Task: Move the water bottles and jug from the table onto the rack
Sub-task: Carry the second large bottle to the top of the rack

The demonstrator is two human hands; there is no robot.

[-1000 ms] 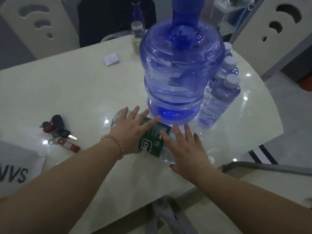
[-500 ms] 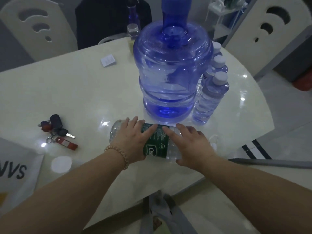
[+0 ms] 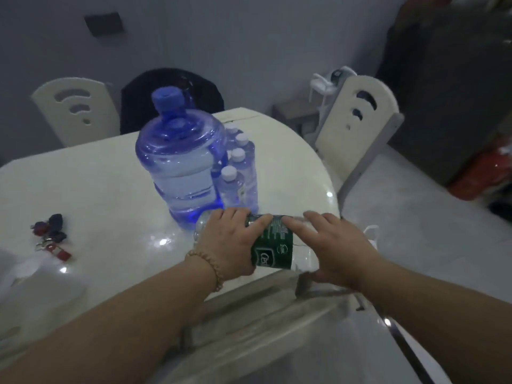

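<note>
Blue jug (image 3: 181,167) and the small capped bottles (image 3: 239,176) beside it stood on the table (image 3: 110,189), unmoved; no rack showed. Your left hand (image 3: 228,242) and right hand (image 3: 336,249) were curled around the green-labelled bottle (image 3: 273,249), held sideways at the table's near edge.

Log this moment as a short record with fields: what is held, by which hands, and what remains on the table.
held: green-label bottle, lying sideways at the table's near edge
left hand: grip on the bottle's left part
right hand: grip on its right end
jug: blue, upright on the table
small bottles: white caps, upright, right of the jug
keys: left side of table
rack: not identifiable
</note>
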